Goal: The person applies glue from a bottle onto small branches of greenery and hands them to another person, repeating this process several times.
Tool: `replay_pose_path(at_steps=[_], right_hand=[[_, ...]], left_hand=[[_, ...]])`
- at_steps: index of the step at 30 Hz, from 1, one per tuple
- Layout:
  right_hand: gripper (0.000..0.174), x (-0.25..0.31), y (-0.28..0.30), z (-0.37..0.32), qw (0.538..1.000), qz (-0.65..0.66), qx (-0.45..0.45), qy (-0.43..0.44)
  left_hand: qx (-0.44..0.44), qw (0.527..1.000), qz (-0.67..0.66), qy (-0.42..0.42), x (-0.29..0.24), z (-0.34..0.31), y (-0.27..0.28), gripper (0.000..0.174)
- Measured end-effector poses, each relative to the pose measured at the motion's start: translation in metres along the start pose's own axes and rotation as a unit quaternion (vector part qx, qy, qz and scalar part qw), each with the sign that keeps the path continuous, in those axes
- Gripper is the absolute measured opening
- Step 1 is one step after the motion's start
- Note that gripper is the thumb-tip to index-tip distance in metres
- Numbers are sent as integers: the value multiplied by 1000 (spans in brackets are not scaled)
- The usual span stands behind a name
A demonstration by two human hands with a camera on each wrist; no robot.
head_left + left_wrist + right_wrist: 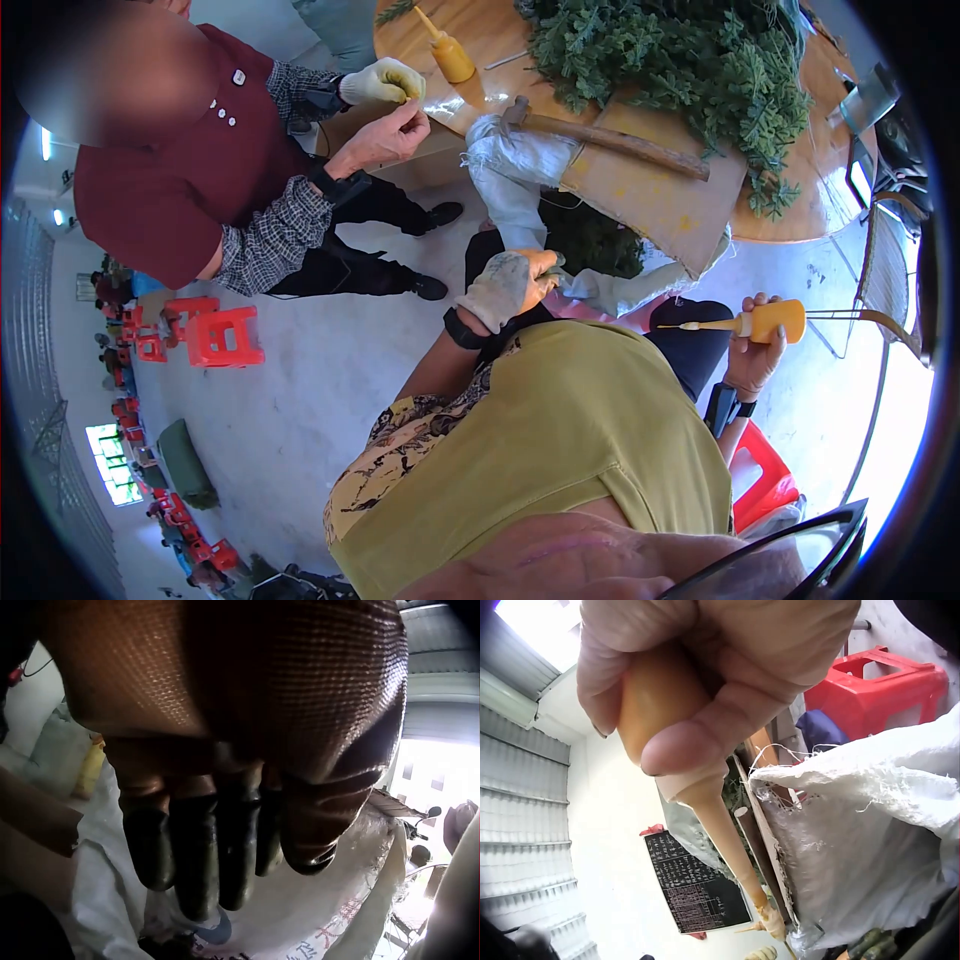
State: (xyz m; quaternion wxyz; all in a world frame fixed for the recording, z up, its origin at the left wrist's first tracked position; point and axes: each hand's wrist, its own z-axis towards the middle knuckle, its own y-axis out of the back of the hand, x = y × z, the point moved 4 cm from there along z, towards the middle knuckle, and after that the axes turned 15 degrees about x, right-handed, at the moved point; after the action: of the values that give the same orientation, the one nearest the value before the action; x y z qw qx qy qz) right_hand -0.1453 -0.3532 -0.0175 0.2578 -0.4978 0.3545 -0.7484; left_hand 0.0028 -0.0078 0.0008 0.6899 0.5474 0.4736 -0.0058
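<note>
My left hand point(508, 288), in a glove with dark-tipped fingers, is at the near edge of a white woven sack point(512, 195). In the left wrist view its fingers point(196, 855) hang loosely bent above the sack, with no object showing between them. Green artificial foliage point(590, 238) lies inside the sack's mouth. Out to the right, my bare right hand point(752, 362) grips a yellow squeeze bottle point(780, 322), thumb and fingers around its body. The bottle's long pale nozzle point(731, 840) points left in the head view.
On the round wooden table point(830, 205) are a heap of green foliage point(670, 60), a second yellow bottle point(453, 60), and a wooden-handled hammer point(620, 138) over cardboard point(655, 205). Another person point(160, 170) stands at left, hands together. Red stools point(222, 338) stand behind.
</note>
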Motion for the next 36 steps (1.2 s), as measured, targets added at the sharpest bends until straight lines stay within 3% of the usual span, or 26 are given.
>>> replay_pose_path(at_steps=[10, 13, 14, 16, 18, 19, 21, 24, 25, 26, 28, 30, 32, 34, 36], right_hand=[[40, -2, -19, 6, 999, -30, -18, -8], [39, -1, -18, 10, 999, -32, -7, -14], [38, 0, -19, 11, 999, -30, 0, -23], [38, 2, -22, 13, 999, -37, 6, -26], [38, 5, -23, 16, 999, -37, 4, -13], [38, 6, -25, 18, 999, -35, 1, -10], [37, 5, -30, 24, 999, -40, 2, -9], [37, 9, -35, 21, 999, -49, 14, -9], [37, 9, -38, 21, 998, -48, 34, -12], [37, 11, -39, 19, 998, -52, 35, -12], [37, 13, -40, 15, 998, -59, 20, -3], [38, 13, -42, 12, 998, -67, 20, -3], [35, 15, -43, 8, 996, -80, -33, 18], [34, 20, -44, 2, 996, -83, -37, 21], [34, 21, -41, -1, 996, -81, -37, 28]], left_hand=[[21, 999, -11, 45, 17, -9, 7, 17], [10, 997, -66, 46, 21, -7, 15, 25], [-25, 979, -203, 18, 22, -6, 21, 31], [-94, 880, -463, -38, 23, -5, 32, 45], [-233, 840, -475, -123, -7, 6, 87, 55], [-239, 837, -476, -125, -16, 13, 105, 55], [-350, 800, -468, -139, -19, 22, 137, 57], [-382, 760, -513, -115, 8, 44, 142, 55], [-393, 811, -427, -79, 16, 46, 143, 55], [-394, 809, -430, -81, 22, 51, 139, 55], [-374, 700, -586, -162, 30, 66, 131, 59], [-369, 710, -572, -182, 35, 84, 144, 60], [-366, 719, -555, -201, 38, 105, 166, 61], [-423, 740, -518, -63, 46, 122, 182, 62], [-424, 747, -508, -59, 50, 134, 187, 61]])
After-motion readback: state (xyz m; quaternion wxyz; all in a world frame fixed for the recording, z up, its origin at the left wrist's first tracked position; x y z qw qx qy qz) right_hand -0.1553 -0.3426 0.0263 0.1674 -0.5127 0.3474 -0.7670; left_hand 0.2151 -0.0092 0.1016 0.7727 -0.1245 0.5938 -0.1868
